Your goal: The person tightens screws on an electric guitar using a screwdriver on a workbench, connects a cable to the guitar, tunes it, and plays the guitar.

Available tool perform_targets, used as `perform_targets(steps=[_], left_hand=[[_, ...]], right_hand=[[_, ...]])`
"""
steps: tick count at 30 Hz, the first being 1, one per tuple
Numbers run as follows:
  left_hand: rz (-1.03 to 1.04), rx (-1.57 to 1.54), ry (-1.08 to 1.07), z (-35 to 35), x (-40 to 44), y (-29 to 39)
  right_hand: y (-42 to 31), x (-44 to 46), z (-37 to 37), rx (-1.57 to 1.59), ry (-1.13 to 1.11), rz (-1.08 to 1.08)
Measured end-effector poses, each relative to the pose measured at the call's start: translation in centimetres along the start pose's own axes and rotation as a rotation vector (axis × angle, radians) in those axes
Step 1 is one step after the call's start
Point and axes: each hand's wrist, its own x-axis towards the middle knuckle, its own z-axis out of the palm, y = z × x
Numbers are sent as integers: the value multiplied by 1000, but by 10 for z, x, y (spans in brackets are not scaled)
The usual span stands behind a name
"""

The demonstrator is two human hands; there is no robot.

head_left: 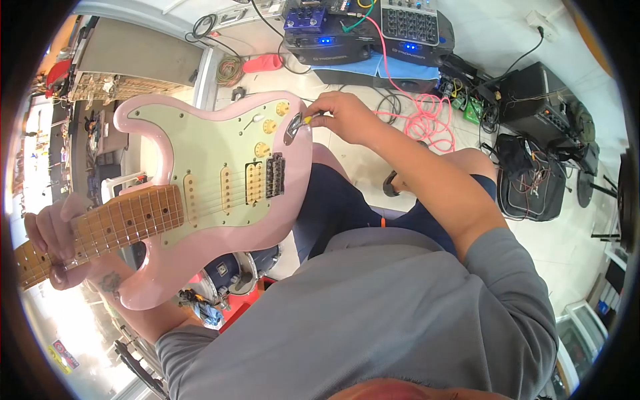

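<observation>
Head view — left grip (57, 232) wraps the guitar neck (130, 219); right grip (343, 118) pinches a yellow piece (307, 120) at the jack plate (292, 129).

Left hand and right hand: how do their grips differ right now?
The left hand wraps around the guitar neck; the right hand pinches a small yellow piece beside the metal jack plate. The left hand's grip is broad, while the right hand's is a narrow fingertip pinch. Both are bare and at the pink guitar.

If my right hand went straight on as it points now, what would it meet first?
The right hand, pinching a small yellow item, would likely meet the oval metal plate on the pink guitar first; whether they touch is unclear.
</observation>
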Motion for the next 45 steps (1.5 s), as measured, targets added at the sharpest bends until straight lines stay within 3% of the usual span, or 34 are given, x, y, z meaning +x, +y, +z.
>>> perform_targets(steps=[4,7,10,11,14,16,18,20,23,26,30,32,33,34,35,36,37,39,40,41,42,43,44,45], left_hand=[[29,-70,-12,1,2,-7],[85,-44,-37,-6,4,-5],[131,14,-31,-4,3,-9],[123,18,-6,-2,-2,-8],[90,-3,23,1,-12,-4],[77,-41,-28,11,-11,-7],[115,-25,24,34,-11,-12],[126,-65,-44,56,-6,-21],[156,-20,-98,90,-10,-28],[224,-35,-87,120,3,-27],[340,-90,130,134,6,-51],[288,-47,198,150,-11,-93],[233,-75,194,154,-20,-114],[103,-320,-5,139,-26,-140],[34,-292,-49,142,-34,-162],[-31,-312,-34,143,-44,-186],[-106,-334,-28,146,-53,-212],[-298,-505,73,162,-74,-262],[-411,-591,103,166,-86,-284],[-471,-678,114,170,-98,-308],[-577,-653,154,176,-109,-326],[-678,-680,199,183,-116,-336],[-772,-706,252,188,-122,-344],[-813,-700,237,188,-126,-355]], right_hand=[[-8,10,12,-68,-42,-33],[-19,19,20,-53,-115,207],[-24,14,18,-106,-56,137],[-22,7,21,-99,145,60],[-29,-42,17,-475,664,115],[0,-76,33,105,409,559],[33,-81,77,347,194,683],[37,-70,109,666,58,386],[-12,-54,104,1097,34,486],[-19,-60,59,1260,183,644],[-28,-120,-66,743,278,502],[-72,-165,-138,202,306,586],[-109,-189,-173,-50,253,692],[-114,-217,-209,-345,133,738],[-96,-256,-243,-425,36,622],[-123,-280,-265,-418,-50,808],[-168,-295,-275,-613,-227,892],[-165,-374,-308,-711,-355,1030],[-197,-376,-308,-664,-445,1249],[-200,-407,-314,-667,-481,1214],[-203,-422,-313,-513,-491,1575],[-215,-436,-310,-575,-838,1511],[-206,-471,-307,-361,-503,1700],[-208,-480,-294,-359,-604,1673]])
